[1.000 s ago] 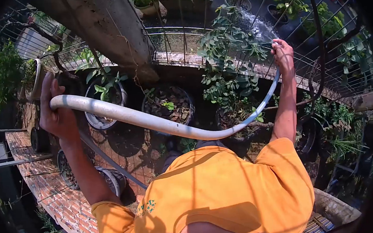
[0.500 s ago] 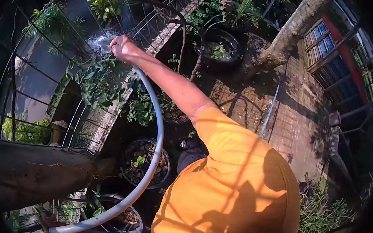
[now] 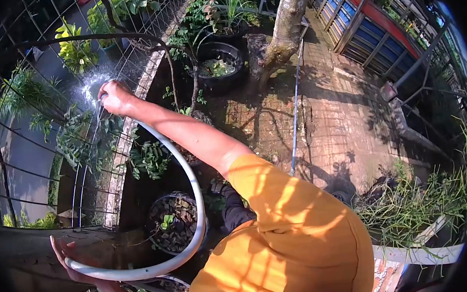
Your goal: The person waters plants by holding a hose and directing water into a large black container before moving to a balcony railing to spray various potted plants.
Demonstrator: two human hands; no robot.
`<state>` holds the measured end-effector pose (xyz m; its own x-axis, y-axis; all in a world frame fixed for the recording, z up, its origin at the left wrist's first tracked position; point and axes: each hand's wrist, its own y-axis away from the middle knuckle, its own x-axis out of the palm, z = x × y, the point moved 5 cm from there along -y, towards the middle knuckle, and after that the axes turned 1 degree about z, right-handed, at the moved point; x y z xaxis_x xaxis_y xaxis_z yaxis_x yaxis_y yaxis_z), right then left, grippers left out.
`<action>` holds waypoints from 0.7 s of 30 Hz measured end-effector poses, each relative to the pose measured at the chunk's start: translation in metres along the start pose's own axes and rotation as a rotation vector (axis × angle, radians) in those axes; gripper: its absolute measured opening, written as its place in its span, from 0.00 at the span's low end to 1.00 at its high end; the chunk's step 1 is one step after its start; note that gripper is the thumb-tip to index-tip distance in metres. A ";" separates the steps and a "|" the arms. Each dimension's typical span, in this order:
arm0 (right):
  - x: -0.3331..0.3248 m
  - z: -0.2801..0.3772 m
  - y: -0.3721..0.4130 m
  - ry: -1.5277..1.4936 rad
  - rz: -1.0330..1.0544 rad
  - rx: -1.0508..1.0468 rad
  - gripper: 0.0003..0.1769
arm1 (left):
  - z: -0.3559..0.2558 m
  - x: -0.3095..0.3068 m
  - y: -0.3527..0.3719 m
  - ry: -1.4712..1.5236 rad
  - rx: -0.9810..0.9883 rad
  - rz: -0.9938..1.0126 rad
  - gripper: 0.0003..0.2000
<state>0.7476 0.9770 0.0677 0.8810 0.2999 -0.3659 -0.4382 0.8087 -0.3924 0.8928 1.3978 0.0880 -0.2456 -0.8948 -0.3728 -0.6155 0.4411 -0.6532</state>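
Observation:
At upper left, my right hand [image 3: 113,98] is closed around the end of a pale grey-blue hose [image 3: 196,190]. Water [image 3: 91,90] sprays from it near the wire fence [image 3: 37,156] and a leafy plant [image 3: 77,144]. From there the hose curves down in a wide loop to the lower left. My left hand [image 3: 70,260] holds the hose at the bend there, with some fingers stretched out past it. Below the loop's right part is a pot of dry leaves [image 3: 176,222] with a small green sprout.
A round black tub [image 3: 219,67] stands beside a tree trunk [image 3: 284,26]. A thick trunk [image 3: 25,247] lies across the lower left. A thin blue hose [image 3: 295,108] runs over the brick paving [image 3: 341,115]. Spiky plants [image 3: 424,202] grow at lower right.
The view has turned, and both hands appear farther left, my right hand also lower. The left hand's fingers show more clearly, stretched upward. Water still sprays from the hose end.

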 end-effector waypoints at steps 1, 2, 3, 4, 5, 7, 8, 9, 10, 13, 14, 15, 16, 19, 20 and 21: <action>0.001 0.002 -0.001 0.004 0.010 -0.017 0.09 | -0.003 -0.011 0.000 0.273 0.058 -0.004 0.19; 0.001 0.008 0.000 0.003 0.015 -0.025 0.09 | -0.008 -0.026 0.001 0.184 0.104 -0.026 0.18; 0.005 0.015 -0.002 0.008 0.034 -0.013 0.09 | -0.011 -0.040 0.001 0.098 0.152 -0.040 0.17; 0.008 0.018 -0.006 0.017 0.052 -0.005 0.09 | -0.017 -0.052 0.002 0.017 0.201 -0.057 0.16; 0.014 0.021 -0.012 0.025 0.031 -0.040 0.09 | -0.018 -0.070 0.002 -0.144 0.050 -0.134 0.15; 0.038 0.011 -0.034 -0.089 0.099 0.077 0.08 | -0.021 -0.100 0.005 -0.284 0.128 -0.213 0.14; 0.026 0.033 -0.023 -0.048 0.161 0.056 0.08 | -0.014 -0.124 0.009 -0.258 0.086 -0.272 0.13; 0.037 0.029 -0.031 -0.055 0.226 0.048 0.06 | -0.034 -0.125 0.013 -0.408 0.057 -0.290 0.13; 0.033 0.041 -0.020 -0.159 0.290 0.209 0.07 | -0.054 -0.127 0.018 -0.558 0.025 -0.306 0.13; 0.073 0.015 -0.046 -0.330 0.348 0.212 0.06 | -0.065 -0.148 0.037 -0.488 0.162 -0.289 0.16; 0.079 0.010 -0.056 -0.237 0.432 0.265 0.06 | -0.074 -0.149 0.040 -0.538 -0.005 -0.378 0.16; 0.084 0.012 -0.063 -0.311 0.422 0.159 0.07 | -0.077 -0.159 0.043 -0.617 0.020 -0.305 0.16; 0.097 0.002 -0.079 -0.405 0.488 0.155 0.08 | -0.084 -0.160 0.045 -0.580 0.013 -0.357 0.15; 0.124 -0.007 -0.114 -0.281 0.604 0.147 0.09 | -0.098 -0.157 0.038 -0.602 -0.026 -0.408 0.16; 0.134 -0.006 -0.122 -0.322 0.649 0.166 0.09 | -0.100 -0.153 0.032 -0.610 0.067 -0.361 0.17; 0.143 -0.002 -0.128 -0.372 0.650 0.248 0.08 | -0.100 -0.149 0.027 -0.719 0.009 -0.356 0.17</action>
<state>0.9294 0.9155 0.0634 0.4827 0.8655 -0.1335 -0.8719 0.4893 0.0195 0.8372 1.5360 0.1917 0.5090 -0.7195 -0.4725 -0.5591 0.1411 -0.8170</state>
